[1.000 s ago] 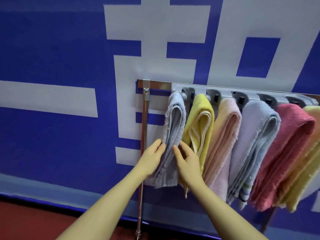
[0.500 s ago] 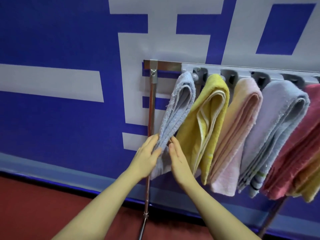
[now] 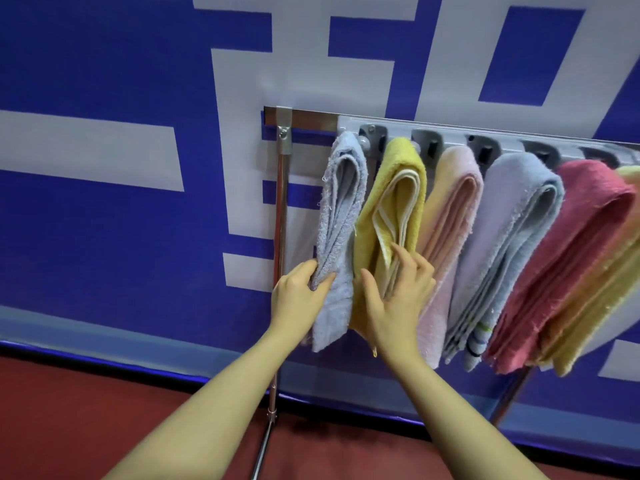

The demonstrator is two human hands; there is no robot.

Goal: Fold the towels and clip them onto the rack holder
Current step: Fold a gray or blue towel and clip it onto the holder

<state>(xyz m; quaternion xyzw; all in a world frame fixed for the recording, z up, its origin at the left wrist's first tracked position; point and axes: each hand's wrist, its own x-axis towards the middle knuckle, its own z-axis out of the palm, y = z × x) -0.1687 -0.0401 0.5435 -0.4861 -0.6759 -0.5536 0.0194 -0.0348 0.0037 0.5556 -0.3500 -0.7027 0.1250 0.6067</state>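
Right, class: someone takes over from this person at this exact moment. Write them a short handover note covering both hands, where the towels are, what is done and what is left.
Left hand: grips the lower part of the blue-grey towel, the first on the rack.
Right hand: open, fingers spread on the yellow towel beside it.
Towels: then a pink towel, a pale blue towel, a red towel and a light yellow towel at the frame's edge.
Done: all six hang folded from the rack.
Left: probably only straightening the first two; no loose towels are in view.
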